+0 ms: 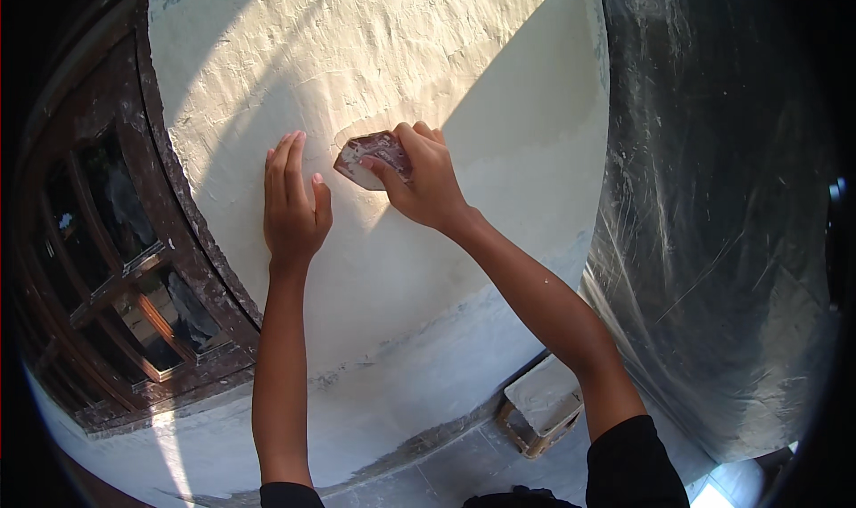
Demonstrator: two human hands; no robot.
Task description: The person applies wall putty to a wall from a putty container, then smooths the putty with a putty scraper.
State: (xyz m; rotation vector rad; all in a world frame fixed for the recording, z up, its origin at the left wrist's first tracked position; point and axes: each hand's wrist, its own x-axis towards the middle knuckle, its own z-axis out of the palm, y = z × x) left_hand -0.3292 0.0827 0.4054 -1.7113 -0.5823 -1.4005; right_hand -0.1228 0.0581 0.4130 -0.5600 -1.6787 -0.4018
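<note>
Rough matt plaster wall (pixel 374 53), glossy plastic sheet (pixel 722 196)

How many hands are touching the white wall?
2. The left hand lies flat on the plastered wall. The right hand is beside it, pressing a small flat scraper against the wall. No other hands show.

Scraper (pixel 370 157) half hidden under right hand (pixel 428 182).

Both forearms rise from the lower edge, bare below dark sleeves. The left hand (pixel 292 200) lies flat, fingers together and pointing up, thumb out to the side. The right hand (pixel 426 178) is curled in a pinching grip, wrist bent leftward.
</note>
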